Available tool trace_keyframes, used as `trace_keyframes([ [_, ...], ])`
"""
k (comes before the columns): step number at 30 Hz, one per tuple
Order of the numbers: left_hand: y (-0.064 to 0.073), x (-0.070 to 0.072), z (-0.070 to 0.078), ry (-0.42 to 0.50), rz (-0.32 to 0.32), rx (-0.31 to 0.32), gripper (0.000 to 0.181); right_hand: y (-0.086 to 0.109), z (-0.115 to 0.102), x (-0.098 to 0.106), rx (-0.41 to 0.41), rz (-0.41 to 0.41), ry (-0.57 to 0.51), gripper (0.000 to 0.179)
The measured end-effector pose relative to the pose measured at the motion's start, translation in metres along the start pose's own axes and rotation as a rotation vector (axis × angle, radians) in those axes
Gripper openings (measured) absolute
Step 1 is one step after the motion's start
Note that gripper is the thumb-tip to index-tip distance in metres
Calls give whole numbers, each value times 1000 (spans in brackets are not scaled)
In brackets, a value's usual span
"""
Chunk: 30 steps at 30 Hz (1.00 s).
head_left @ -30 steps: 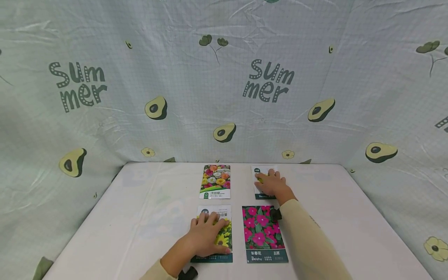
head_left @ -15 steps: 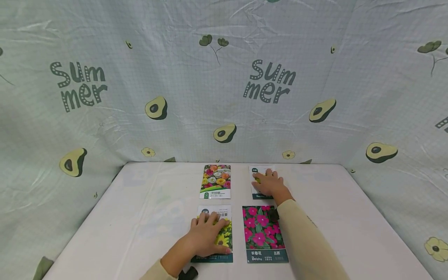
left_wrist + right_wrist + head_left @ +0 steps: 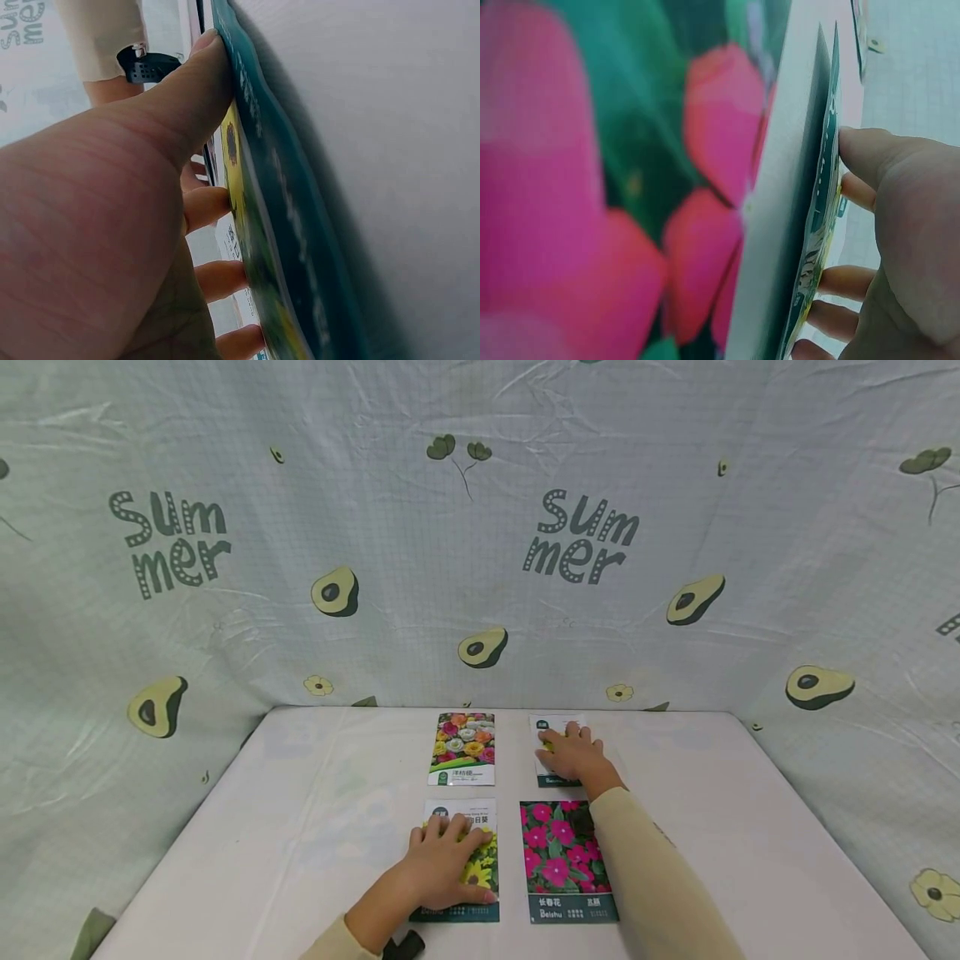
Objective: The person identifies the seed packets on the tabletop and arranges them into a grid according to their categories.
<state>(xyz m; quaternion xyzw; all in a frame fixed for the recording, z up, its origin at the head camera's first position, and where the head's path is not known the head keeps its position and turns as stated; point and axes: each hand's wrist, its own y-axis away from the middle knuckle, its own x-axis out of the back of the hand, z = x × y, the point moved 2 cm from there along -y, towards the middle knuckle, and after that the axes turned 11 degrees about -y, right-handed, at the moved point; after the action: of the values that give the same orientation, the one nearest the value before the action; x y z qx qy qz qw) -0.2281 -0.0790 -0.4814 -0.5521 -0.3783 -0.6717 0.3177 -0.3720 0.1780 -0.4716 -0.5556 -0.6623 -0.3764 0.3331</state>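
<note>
Four flower seed packets lie flat in two rows. My left hand [image 3: 442,864] rests spread on the front-left sunflower packet [image 3: 482,870]; in the left wrist view its thumb and fingertips touch the packet's face [image 3: 259,195]. The right hand [image 3: 576,756] lies over the back-right packet [image 3: 551,723], covering much of its picture. Its fingertips press that packet [image 3: 821,202] in the right wrist view, where the lower edge stands slightly off the table. Pink flowers fill the front-right packet [image 3: 555,852], partly overlapped by the right sleeve. Multicoloured blooms show on the back-left packet [image 3: 462,747].
A pale table [image 3: 337,827] carries the packets. Behind it and along both sides hangs a light curtain [image 3: 405,568] printed with avocados and lettering. The right forearm [image 3: 652,868] reaches across the table, close above the pink-flowered packet. A black wrist device [image 3: 403,946] sits below the left hand.
The right hand has slid left together with the back-right packet, bringing it nearer the multicoloured one. My left hand and the other packets have stayed in place.
</note>
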Motion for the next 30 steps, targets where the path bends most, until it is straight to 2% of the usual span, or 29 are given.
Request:
trace_keyframes([
  [8, 0, 1, 1, 3, 3, 1, 82, -2, -4, -4, -24, 27, 20, 58],
  [30, -1, 1, 1, -10, 1, 3, 82, -1, -15, -6, -31, 23, 28, 56],
])
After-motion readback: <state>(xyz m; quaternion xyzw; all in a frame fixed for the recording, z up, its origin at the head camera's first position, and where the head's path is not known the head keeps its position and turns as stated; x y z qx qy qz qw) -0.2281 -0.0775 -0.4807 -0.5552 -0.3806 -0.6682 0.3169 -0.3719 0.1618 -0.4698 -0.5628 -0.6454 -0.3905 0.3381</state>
